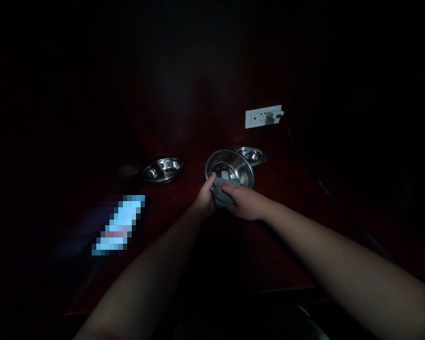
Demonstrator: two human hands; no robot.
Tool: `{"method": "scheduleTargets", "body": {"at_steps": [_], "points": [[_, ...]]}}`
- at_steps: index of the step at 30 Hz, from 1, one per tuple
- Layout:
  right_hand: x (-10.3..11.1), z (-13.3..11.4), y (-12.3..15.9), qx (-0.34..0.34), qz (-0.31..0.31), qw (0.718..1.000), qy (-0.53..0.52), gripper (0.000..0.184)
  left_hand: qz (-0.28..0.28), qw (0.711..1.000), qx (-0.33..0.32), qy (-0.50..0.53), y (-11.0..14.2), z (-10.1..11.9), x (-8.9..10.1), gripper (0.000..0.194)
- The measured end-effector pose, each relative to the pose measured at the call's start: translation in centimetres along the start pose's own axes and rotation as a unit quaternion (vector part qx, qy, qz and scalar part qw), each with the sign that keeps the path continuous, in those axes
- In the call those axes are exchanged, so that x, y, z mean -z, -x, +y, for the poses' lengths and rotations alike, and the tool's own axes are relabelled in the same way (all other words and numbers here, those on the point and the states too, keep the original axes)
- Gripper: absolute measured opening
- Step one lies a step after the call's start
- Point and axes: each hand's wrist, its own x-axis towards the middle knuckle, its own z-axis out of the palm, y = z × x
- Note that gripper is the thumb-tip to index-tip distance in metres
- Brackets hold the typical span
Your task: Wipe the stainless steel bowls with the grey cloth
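A shiny metal bowl [246, 172] is tilted toward me above the dark red table. My left hand [206, 196] grips its near left rim, thumb on top and the other fingers hidden beneath. Closed on a grey patterned cloth [222, 194], my right hand [246, 200] presses it over the bowl's near rim. The cloth drapes down outside the bowl between both hands. Behind the bowl, to the right, lies a round metal lid [257, 156], partly covered by it. Another shallow metal bowl [163, 171] sits apart on the left; it may be more than one, stacked.
A lit, pixelated screen [120, 224] lies at the left on the dark red table [279, 264]. On the back panel is a white power socket [258, 118] with a plug [275, 114] in it. A cable [350, 219] runs down the right side. The surroundings are very dark.
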Motion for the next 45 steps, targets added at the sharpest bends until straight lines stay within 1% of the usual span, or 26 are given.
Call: {"method": "scheduleTargets", "body": {"at_steps": [6,13,21,25,29,34,39,45], "points": [[-0.17,0.14,-0.02,-0.001,-0.001,1.0,0.008,0.064,-0.007,1.0,-0.008,0.004,-0.08,-0.07,0.02,0.037],[-0.04,0.01,-0.03,-0.006,-0.002,1.0,0.0,0.065,-0.007,1.0,0.0,0.0,-0.02,-0.09,0.08,0.037],[-0.04,0.02,0.02,-0.009,-0.002,1.0,-0.003,0.063,0.001,1.0,-0.005,-0.002,-0.06,-0.08,-0.09,0.036],[-0.12,0.06,0.05,-0.008,-0.001,1.0,-0.003,0.062,0.006,1.0,0.003,-0.007,0.08,-0.01,-0.16,0.036],[-0.26,0.18,0.09,-0.007,0.005,1.0,-0.005,0.064,0.007,1.0,0.004,-0.007,0.17,0.03,-0.1,0.037],[-0.31,0.29,0.06,0.012,0.015,1.0,-0.021,0.064,0.001,1.0,0.003,-0.001,0.15,0.0,-0.11,0.036],[-0.22,0.19,0.07,0.005,0.008,1.0,-0.014,0.065,-0.008,1.0,-0.001,0.001,0.1,-0.08,-0.17,0.036],[-0.27,0.23,0.22,0.006,0.015,1.0,-0.02,0.064,-0.007,1.0,0.015,-0.003,0.18,-0.02,-0.18,0.04]]}}
